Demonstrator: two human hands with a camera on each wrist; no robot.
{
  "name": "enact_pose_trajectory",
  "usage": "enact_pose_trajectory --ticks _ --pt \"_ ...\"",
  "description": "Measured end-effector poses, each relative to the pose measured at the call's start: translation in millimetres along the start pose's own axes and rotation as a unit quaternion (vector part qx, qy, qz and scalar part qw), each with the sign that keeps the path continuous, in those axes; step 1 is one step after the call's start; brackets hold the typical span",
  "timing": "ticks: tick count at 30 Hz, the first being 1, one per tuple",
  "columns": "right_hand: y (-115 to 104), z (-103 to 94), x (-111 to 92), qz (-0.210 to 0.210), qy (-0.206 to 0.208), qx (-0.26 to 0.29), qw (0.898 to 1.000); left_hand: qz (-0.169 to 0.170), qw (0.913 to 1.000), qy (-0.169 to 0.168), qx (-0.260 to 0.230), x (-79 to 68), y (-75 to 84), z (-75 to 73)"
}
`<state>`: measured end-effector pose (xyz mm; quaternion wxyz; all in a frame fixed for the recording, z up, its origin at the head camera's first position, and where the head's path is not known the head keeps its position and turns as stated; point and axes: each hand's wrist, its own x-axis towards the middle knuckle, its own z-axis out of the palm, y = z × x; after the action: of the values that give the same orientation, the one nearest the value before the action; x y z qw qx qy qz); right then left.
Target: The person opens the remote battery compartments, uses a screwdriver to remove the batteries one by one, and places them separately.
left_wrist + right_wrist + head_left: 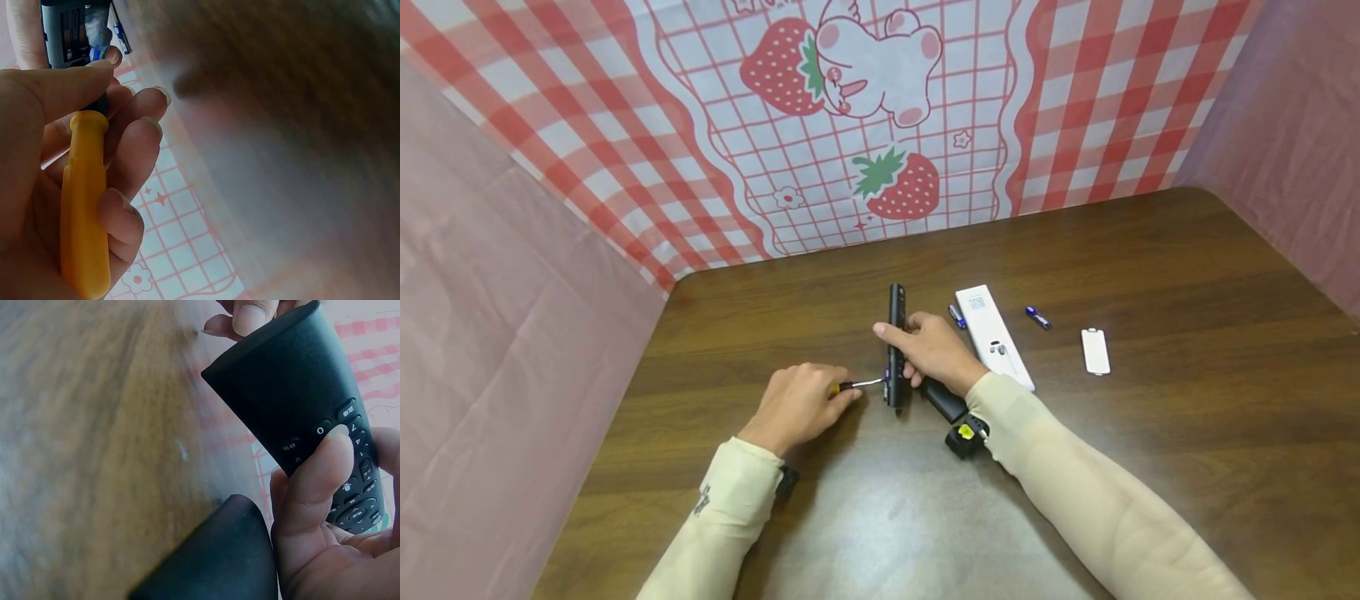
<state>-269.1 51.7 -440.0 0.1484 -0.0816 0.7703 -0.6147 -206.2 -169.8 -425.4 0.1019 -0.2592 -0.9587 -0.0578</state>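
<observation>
My left hand (pixel 801 404) grips a screwdriver (pixel 87 206) by its yellow handle. The metal shaft reaches to the lower end of a black remote control (pixel 896 346). My right hand (pixel 936 350) holds that remote on its edge, thumb on one side and fingers on the other. In the left wrist view the remote's battery compartment (pixel 74 31) is uncovered, with a blue and silver battery (pixel 95 31) inside. Buttons and a smooth lower end show in the right wrist view. Whether the screwdriver tip touches the battery is hidden by my left thumb.
Just under my right hand lies a smooth black piece (pixel 943 402). Further right are a white remote (pixel 988 329) with its back up, a blue battery (pixel 957 316) at its left, another blue battery (pixel 1038 317), and a white cover (pixel 1095 351). A patterned cloth (pixel 880 125) hangs behind the table.
</observation>
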Motion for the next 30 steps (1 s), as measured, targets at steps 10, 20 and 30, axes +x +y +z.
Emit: enact_pose_trajectory --ticks 10,20,30 --pt "-0.5 -0.5 0.4 -0.005 -0.002 0.003 1.000 0.002 1.0000 -0.001 -0.004 -0.8 -0.4 -1.4" --pt "-1.0 -0.9 -0.3 -0.005 -0.008 0.015 1.000 0.000 0.9999 0.009 0.003 -3.3 -4.0 -2.7" --pt "-2.3 1.5 -1.7 -0.009 -0.012 0.025 1.000 -0.011 0.9998 0.017 -0.001 -8.6 -9.1 -4.1"
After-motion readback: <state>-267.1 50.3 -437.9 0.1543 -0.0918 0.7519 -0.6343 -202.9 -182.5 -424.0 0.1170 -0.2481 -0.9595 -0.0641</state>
